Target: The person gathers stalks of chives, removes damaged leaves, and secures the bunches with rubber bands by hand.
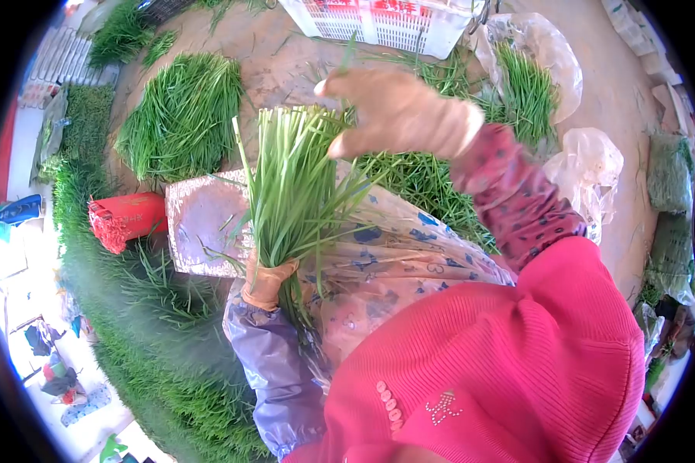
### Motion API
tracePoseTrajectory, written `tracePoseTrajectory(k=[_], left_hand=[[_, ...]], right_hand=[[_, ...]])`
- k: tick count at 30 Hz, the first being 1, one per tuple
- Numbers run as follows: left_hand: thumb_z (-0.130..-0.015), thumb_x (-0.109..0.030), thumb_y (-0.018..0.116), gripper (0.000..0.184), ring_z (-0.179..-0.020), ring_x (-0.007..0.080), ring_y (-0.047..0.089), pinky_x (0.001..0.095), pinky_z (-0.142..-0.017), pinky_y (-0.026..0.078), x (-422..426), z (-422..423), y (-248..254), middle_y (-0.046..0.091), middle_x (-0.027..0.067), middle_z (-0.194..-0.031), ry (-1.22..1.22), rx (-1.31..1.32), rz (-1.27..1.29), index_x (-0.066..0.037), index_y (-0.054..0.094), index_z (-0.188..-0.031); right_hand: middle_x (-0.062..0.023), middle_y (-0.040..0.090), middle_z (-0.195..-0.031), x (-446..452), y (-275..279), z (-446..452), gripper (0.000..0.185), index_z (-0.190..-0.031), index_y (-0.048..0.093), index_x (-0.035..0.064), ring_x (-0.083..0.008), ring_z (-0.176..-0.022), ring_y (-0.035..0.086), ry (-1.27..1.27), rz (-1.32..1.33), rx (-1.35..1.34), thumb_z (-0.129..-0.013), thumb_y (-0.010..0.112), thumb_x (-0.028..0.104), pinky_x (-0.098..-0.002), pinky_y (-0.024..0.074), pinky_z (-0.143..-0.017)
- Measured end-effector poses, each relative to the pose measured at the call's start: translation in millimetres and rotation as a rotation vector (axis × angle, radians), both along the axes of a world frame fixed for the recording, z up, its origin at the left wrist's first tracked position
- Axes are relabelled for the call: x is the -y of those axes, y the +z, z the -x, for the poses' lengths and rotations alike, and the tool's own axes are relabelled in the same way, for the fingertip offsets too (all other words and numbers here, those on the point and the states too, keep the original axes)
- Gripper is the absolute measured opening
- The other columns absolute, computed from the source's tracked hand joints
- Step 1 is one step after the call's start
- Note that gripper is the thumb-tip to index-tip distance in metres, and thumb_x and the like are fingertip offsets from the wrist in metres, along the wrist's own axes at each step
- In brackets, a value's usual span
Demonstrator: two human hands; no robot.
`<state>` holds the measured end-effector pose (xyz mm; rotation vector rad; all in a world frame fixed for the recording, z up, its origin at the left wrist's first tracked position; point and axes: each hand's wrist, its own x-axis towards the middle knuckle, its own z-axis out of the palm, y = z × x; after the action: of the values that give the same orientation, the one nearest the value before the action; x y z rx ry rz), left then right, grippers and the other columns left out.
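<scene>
My left hand (269, 284), in a tan glove below a shiny lilac sleeve cover, is closed round the leafy lower part of a bunch of garlic chives (290, 185). The pale stalk ends point up and away from me, fairly level, with some blades splaying out at the sides. Just right of those ends is my right hand (401, 112), blurred by motion. Its thumb and fingers are spread apart with nothing seen between them. A plastic apron (386, 255) with a blue pattern covers my lap under the bunch.
Left of the bunch are a worn board (209, 224) and a red bundle (128, 220) with frayed ends. Loose chives lie in a pile (182, 116) on the floor. Beyond stands a white crate (378, 27); a clear bag (560, 65) with chives is at right.
</scene>
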<state>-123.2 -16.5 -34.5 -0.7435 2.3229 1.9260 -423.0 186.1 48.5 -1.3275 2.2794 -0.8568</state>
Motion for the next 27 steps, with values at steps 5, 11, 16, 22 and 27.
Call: tracePoseTrajectory(k=[5,11,16,22,27], left_hand=[[-0.068,0.009,0.067,0.056,-0.093,0.0201,0.062,0.0321,-0.082,0.051,-8.3,1.0,16.7,0.063,0.0081,-0.107,0.033,0.053,-0.101,-0.001,0.055,-0.121],[-0.069,0.002,0.071,0.051,-0.088,0.0191,0.064,0.0337,-0.076,0.052,-8.2,-1.0,15.7,0.067,0.0091,-0.103,0.011,0.209,-0.258,-0.001,0.057,-0.118],[-0.068,-0.003,0.075,0.05,-0.084,0.0191,0.063,0.0353,-0.074,0.052,-3.8,-6.8,8.2,0.067,0.0084,-0.1,-0.121,0.087,-0.196,-0.002,0.059,-0.116],[-0.068,-0.002,0.075,0.05,-0.086,0.0188,0.062,0.035,-0.075,0.052,-5.1,-4.2,24.9,0.066,0.0072,-0.1,-0.18,0.128,-0.207,-0.002,0.059,-0.116],[-0.068,0.001,0.074,0.05,-0.087,0.0185,0.062,0.0339,-0.077,0.051,-4.2,2.7,24.2,0.066,0.0063,-0.101,-0.106,0.23,-0.427,-0.002,0.059,-0.116]], right_hand=[[-0.0164,0.066,-0.085,34.0,-23.9,-23.1,0.038,-0.125,0.054,0.0108,-0.0376,-0.077,0.065,-0.038,-0.056,-0.295,-0.088,0.055,0.018,-0.0433,0.0519,-0.068],[-0.0175,0.062,-0.073,27.8,-36.7,5.5,0.017,-0.101,0.058,0.0079,-0.0345,-0.072,0.064,-0.183,0.017,-0.425,-0.087,0.05,0.013,-0.0431,0.051,-0.063],[-0.0143,0.064,-0.079,-6.5,-56.8,101.4,0.027,-0.113,0.059,0.0088,-0.0282,-0.071,0.063,-0.49,0.19,-0.252,-0.089,0.05,0.018,-0.0357,0.0512,-0.065],[-0.0045,0.065,-0.099,-19.5,-32.5,101.3,0.037,-0.124,0.057,0.0069,-0.0151,-0.082,0.058,-0.068,0.037,0.529,-0.088,0.055,0.014,-0.0345,0.0507,-0.077],[-0.0086,0.063,-0.112,9.9,-35.3,59.4,0.04,-0.122,0.059,0.0045,-0.0164,-0.096,0.059,0.298,0.236,0.52,-0.086,0.062,0.02,-0.0319,0.0484,-0.087]])
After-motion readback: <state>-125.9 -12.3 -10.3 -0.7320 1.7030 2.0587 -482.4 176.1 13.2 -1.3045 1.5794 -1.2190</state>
